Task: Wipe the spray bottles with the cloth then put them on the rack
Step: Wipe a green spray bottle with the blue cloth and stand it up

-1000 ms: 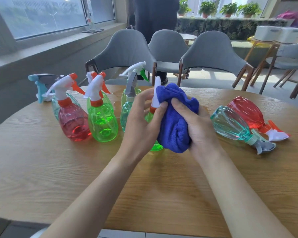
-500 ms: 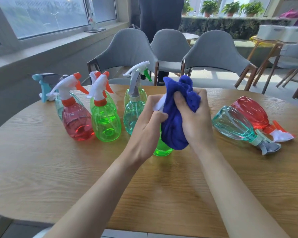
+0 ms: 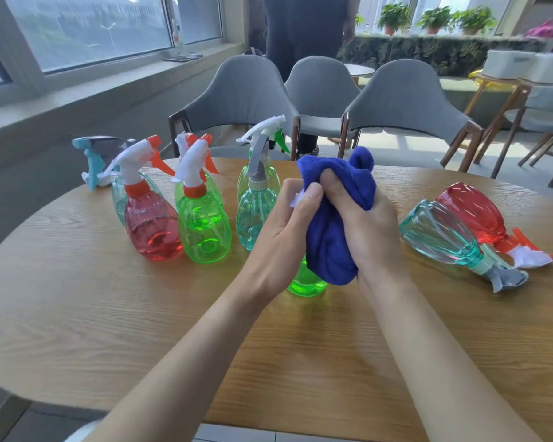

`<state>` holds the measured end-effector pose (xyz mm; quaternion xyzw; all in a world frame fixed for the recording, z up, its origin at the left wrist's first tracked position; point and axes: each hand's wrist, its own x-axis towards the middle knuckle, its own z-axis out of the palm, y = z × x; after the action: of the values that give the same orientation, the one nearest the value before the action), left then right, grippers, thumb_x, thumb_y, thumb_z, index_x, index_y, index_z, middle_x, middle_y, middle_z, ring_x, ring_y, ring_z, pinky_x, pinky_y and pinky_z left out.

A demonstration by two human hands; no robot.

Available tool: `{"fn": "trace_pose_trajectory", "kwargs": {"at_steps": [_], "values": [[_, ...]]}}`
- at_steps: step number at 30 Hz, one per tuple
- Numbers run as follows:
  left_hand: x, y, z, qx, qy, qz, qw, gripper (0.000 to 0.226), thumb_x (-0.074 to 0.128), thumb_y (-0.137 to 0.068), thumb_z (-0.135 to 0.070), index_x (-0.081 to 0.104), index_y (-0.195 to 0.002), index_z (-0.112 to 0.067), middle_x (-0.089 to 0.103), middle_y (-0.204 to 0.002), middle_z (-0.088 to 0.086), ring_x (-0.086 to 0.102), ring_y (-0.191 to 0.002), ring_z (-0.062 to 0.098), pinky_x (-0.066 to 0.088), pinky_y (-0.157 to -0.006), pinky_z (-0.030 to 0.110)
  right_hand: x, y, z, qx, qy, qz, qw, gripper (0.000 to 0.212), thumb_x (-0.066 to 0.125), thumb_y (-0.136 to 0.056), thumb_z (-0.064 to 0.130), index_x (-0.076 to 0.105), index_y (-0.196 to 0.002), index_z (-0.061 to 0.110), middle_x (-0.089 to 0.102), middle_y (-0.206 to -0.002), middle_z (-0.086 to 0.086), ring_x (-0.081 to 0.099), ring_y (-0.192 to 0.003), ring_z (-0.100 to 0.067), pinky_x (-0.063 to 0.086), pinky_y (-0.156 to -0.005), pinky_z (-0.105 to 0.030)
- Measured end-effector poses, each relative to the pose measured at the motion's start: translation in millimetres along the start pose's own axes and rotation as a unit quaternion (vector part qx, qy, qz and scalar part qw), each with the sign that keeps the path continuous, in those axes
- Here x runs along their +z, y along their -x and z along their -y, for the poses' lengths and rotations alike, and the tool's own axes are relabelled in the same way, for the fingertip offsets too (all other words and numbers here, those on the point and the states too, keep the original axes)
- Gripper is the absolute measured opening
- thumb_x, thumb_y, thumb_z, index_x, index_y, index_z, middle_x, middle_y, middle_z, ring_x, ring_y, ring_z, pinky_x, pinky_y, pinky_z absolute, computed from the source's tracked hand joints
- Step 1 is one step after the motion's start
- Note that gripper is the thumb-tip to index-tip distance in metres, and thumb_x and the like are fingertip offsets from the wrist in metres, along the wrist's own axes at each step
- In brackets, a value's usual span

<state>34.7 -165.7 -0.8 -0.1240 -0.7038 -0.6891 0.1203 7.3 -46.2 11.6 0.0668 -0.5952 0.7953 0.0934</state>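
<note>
Right now the left hand (image 3: 281, 237) curls its fingers round the white sprayer top of a green spray bottle (image 3: 305, 283), whose base shows just beneath both hands at the wooden table (image 3: 77, 314). The right hand (image 3: 367, 231) clenches a bunched blue cloth (image 3: 332, 244) tight against that bottle's body. Left of the left hand stand a red bottle (image 3: 150, 228), a green bottle (image 3: 205, 231) and a teal bottle (image 3: 256, 218); right of the right hand 2 more, a lying teal bottle (image 3: 438, 234) and a lying red bottle (image 3: 470, 208), rest on their sides.
</note>
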Motion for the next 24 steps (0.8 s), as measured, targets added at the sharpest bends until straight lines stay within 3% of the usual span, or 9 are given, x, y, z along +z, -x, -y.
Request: {"fn": "trace_pose_trajectory", "kwargs": {"at_steps": [2, 4, 7, 11, 13, 15, 16, 19, 24], "values": [[0, -1, -1, -0.007, -0.002, -0.005, 1.000, 0.034, 0.041, -0.117, -0.037, 0.056, -0.111, -0.007, 0.057, -0.098, -0.018, 0.054, -0.093, -0.004, 0.046, -0.087, 0.016, 1, 0, 0, 0.003, 0.001, -0.001, 1.000, 0.008, 0.078, -0.094, 0.029, 0.078, -0.098, 0.022, 0.081, -0.088, 0.007, 0.077, -0.088, -0.007, 0.056, -0.075, -0.018], [2, -1, -2, -0.012, 0.009, -0.014, 1.000, 0.033, 0.041, -0.117, -0.039, 0.061, -0.121, -0.012, 0.066, -0.105, -0.017, 0.060, -0.103, -0.006, 0.048, -0.094, 0.016, 2, 0, 1, -0.004, 0.007, 0.004, 1.000, 0.008, 0.081, -0.091, 0.024, 0.078, -0.097, 0.021, 0.081, -0.086, 0.009, 0.077, -0.085, -0.005, 0.056, -0.073, -0.016], [2, -2, -1, -0.027, 0.029, -0.013, 0.999, 0.024, 0.040, -0.117, -0.031, 0.062, -0.125, -0.033, 0.073, -0.109, -0.033, 0.063, -0.114, -0.016, 0.046, -0.093, 0.007, 2, -1, 1, -0.016, 0.019, 0.013, 1.000, 0.018, 0.086, -0.084, 0.023, 0.078, -0.100, 0.019, 0.081, -0.090, 0.006, 0.077, -0.088, -0.008, 0.057, -0.077, -0.019], [0, -6, 1, -0.019, 0.005, -0.022, 1.000, 0.041, 0.038, -0.114, -0.046, 0.056, -0.110, -0.009, 0.056, -0.103, -0.011, 0.052, -0.100, -0.002, 0.043, -0.094, 0.019, -3, -1, -3, 0.003, -0.009, 0.015, 1.000, 0.013, 0.077, -0.094, 0.024, 0.077, -0.106, 0.018, 0.082, -0.099, 0.002, 0.078, -0.097, -0.014, 0.060, -0.084, -0.025], [-2, -8, 5, -0.040, 0.006, -0.031, 0.999, 0.033, 0.034, -0.117, -0.047, 0.060, -0.108, -0.028, 0.056, -0.102, -0.036, 0.052, -0.100, -0.015, 0.040, -0.098, 0.011, -8, -3, -4, 0.032, -0.046, 0.012, 0.998, 0.009, 0.073, -0.097, 0.023, 0.077, -0.103, 0.019, 0.082, -0.094, 0.003, 0.078, -0.091, -0.011, 0.060, -0.079, -0.022], [-1, -8, 5, -0.057, 0.007, -0.040, 0.998, 0.031, 0.035, -0.115, -0.049, 0.057, -0.136, -0.042, 0.049, -0.127, -0.052, 0.045, -0.123, -0.026, 0.031, -0.113, 0.008, -13, -3, -4, 0.051, -0.097, 0.020, 0.994, 0.011, 0.073, -0.094, 0.022, 0.076, -0.104, 0.017, 0.081, -0.094, 0.001, 0.078, -0.090, -0.012, 0.059, -0.077, -0.022], [-1, -8, 5, -0.057, 0.010, -0.049, 0.997, 0.032, 0.035, -0.115, -0.049, 0.057, -0.138, -0.043, 0.051, -0.130, -0.051, 0.045, -0.126, -0.026, 0.031, -0.114, 0.010, -14, -3, -6, 0.059, -0.119, 0.026, 0.991, 0.015, 0.074, -0.091, 0.022, 0.077, -0.105, 0.016, 0.081, -0.097, -0.001, 0.077, -0.092, -0.014, 0.060, -0.079, -0.024], [-2, -14, 6, -0.045, 0.010, -0.077, 0.996, 0.031, 0.035, -0.117, -0.038, 0.062, -0.101, -0.040, 0.067, -0.093, -0.040, 0.059, -0.097, -0.018, 0.043, -0.095, 0.009, -19, -7, -14, 0.073, -0.186, 0.035, 0.979, 0.013, 0.071, -0.091, 0.012, 0.074, -0.104, 0.016, 0.076, -0.106, -0.009, 0.075, -0.098, -0.022, 0.060, -0.087, -0.034], [-1, -16, 11, -0.032, 0.018, -0.090, 0.995, 0.036, 0.036, -0.118, -0.037, 0.069, -0.103, -0.032, 0.074, -0.097, -0.021, 0.067, -0.101, 0.000, 0.048, -0.105, 0.024, -25, -13, -21, 0.093, -0.273, 0.039, 0.957, 0.044, 0.066, -0.094, -0.002, 0.063, -0.125, 0.029, 0.068, -0.120, -0.016, 0.074, -0.095, -0.028, 0.062, -0.084, -0.042]]}}
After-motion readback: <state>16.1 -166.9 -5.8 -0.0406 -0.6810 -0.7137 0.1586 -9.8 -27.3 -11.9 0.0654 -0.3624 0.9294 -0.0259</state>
